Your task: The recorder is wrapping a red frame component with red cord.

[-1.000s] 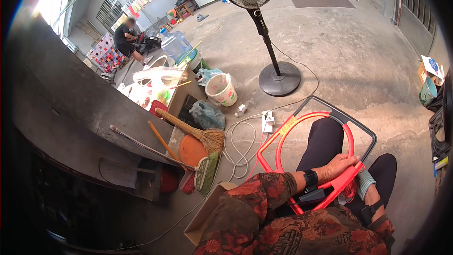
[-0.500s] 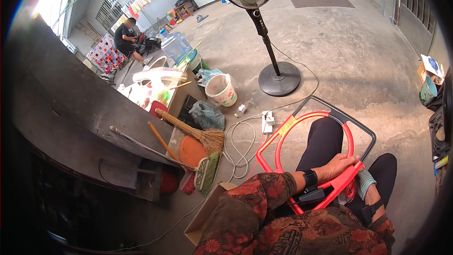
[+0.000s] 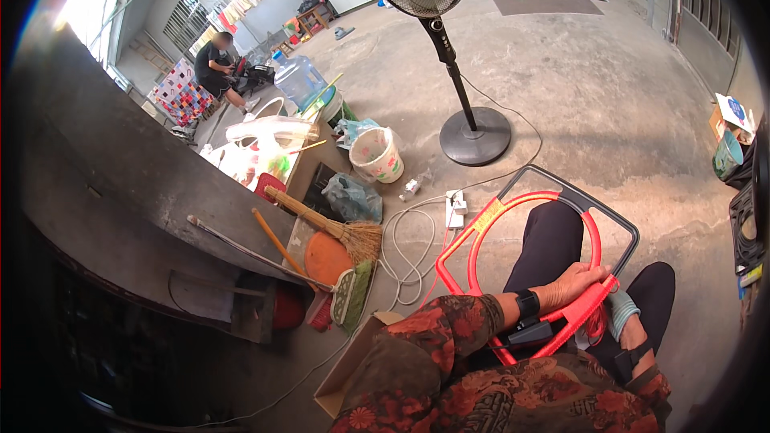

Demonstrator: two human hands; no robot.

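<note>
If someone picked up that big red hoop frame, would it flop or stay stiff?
Probably stiff: the red hoop frame keeps its curved shape while propped across the person's lap, held by the left hand. It looks like thin open tubing, so likely light for its size. Being wide, it may swing awkwardly. The right hand sits below it.

we sit with the frame (image 3: 553, 256) lying across our lap, our legs passing through its loop. our left hand (image 3: 573, 282) rests on its near edge, and our right hand (image 3: 630, 335) sits just right of it, below that edge. ahead of the frame stands the pedestal fan (image 3: 473, 135) on the floor (image 3: 609, 96). the power strip (image 3: 455, 208) lies between the fan's base and the frame. left of the strip stands the bucket (image 3: 378, 154), and nearer us the broom (image 3: 329, 224) leans beside the dustpan (image 3: 350, 295). the cardboard box (image 3: 353, 361) lies at our left elbow.
</note>
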